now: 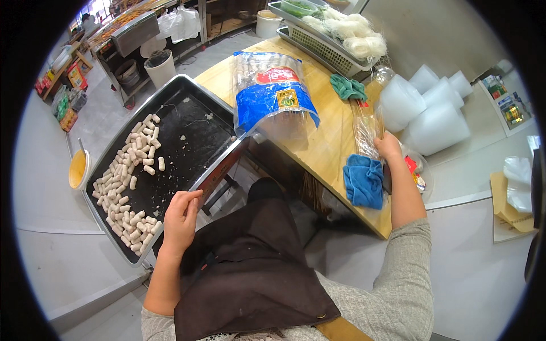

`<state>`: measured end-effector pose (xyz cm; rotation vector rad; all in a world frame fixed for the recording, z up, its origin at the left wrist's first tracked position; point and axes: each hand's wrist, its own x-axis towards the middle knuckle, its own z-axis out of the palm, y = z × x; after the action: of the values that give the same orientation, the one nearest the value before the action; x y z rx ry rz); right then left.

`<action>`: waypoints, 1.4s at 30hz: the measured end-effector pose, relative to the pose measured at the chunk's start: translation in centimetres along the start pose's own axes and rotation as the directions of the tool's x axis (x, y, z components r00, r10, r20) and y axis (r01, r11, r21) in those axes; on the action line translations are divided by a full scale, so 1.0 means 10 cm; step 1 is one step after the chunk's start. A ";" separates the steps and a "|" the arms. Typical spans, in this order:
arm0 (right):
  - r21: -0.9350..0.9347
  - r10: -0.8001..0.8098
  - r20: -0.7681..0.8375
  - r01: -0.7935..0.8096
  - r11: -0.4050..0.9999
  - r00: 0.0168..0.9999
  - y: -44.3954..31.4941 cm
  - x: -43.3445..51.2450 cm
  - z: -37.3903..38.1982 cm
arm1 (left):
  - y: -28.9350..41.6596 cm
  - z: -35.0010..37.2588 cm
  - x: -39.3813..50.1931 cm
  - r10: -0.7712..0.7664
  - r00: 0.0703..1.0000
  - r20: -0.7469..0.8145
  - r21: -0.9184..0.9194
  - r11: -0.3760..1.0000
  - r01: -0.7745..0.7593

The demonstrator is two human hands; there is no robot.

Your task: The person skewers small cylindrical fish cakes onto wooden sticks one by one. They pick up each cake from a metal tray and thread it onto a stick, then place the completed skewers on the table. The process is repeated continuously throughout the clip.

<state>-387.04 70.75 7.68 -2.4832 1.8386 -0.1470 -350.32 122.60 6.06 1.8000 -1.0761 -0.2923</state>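
My left hand (181, 219) is raised near the right front rim of a dark metal tray (194, 91), its fingers curled together; whether something small is between them I cannot tell. Many short pale food rolls (123, 174) lie along the tray's left side. Over on the wooden table, my right hand (387, 145) is at a bundle of thin wooden skewers (379, 115) beside a clear plastic wrapper (362, 132); its fingertips are partly hidden. Just below that lies a folded blue cloth (364, 181). A blue and clear plastic bag (273, 91) with more pale rolls inside lies by the tray.
A green cloth (347, 87) lies towards the table's back, near stacked baskets (324, 49) bearing white noodle-like bundles (362, 38). Stacked translucent plastic containers (435, 115) stand at the right. A yellow-lined bucket (79, 169) is left of the tray; a white bin (160, 68) stands behind it.
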 end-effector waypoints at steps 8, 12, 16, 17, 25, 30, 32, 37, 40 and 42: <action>0.586 0.252 -0.167 -0.110 0.803 0.953 0.32 0.09 0.13 | -0.01 0.03 -0.05 -0.023 1.000 0.000 -0.018 1.000 0.023; 0.390 0.149 -0.347 -0.002 0.921 0.926 0.32 0.04 0.14 | -0.01 0.05 -0.04 -0.015 1.000 0.008 -0.014 1.000 0.015; 0.480 0.178 -0.482 0.089 0.873 0.858 0.17 -0.01 0.07 | -0.02 0.06 -0.04 -0.013 1.000 0.007 -0.005 1.000 0.013; 0.514 0.197 -0.493 0.101 0.852 0.847 0.15 -0.01 0.03 | -0.02 0.06 -0.04 -0.016 1.000 0.004 -0.006 1.000 0.016; 0.635 0.270 -0.614 0.261 0.727 0.742 -0.09 0.14 -0.61 | 0.00 0.09 -0.04 -0.032 0.999 0.008 0.007 0.999 0.032; 0.458 0.209 -0.863 0.539 0.707 0.460 -0.45 0.08 -1.40 | -0.01 0.09 -0.07 -0.070 0.997 -0.019 -0.030 0.997 0.070; 0.527 0.249 -0.844 0.646 0.553 0.475 -0.68 -0.07 -1.56 | -0.01 0.09 -0.09 -0.084 0.996 -0.028 -0.006 0.996 0.083; 0.602 0.234 -0.798 0.740 0.299 0.555 -1.13 -0.51 -1.34 | -0.03 0.06 -0.18 -0.075 0.996 -0.041 0.003 0.997 0.075; 0.682 0.240 -0.731 0.696 0.226 0.638 -1.22 -0.63 -0.93 | -0.04 0.03 -0.24 -0.083 0.995 -0.051 0.018 0.996 0.084; 0.732 0.226 -0.681 0.645 0.219 0.696 -1.16 -0.69 -0.66 | -0.05 0.01 -0.27 -0.095 0.994 -0.048 0.028 0.995 0.096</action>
<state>-378.73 80.83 15.01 -1.6456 0.7244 -1.8340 -351.75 124.69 4.91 1.8793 -0.9677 -0.2917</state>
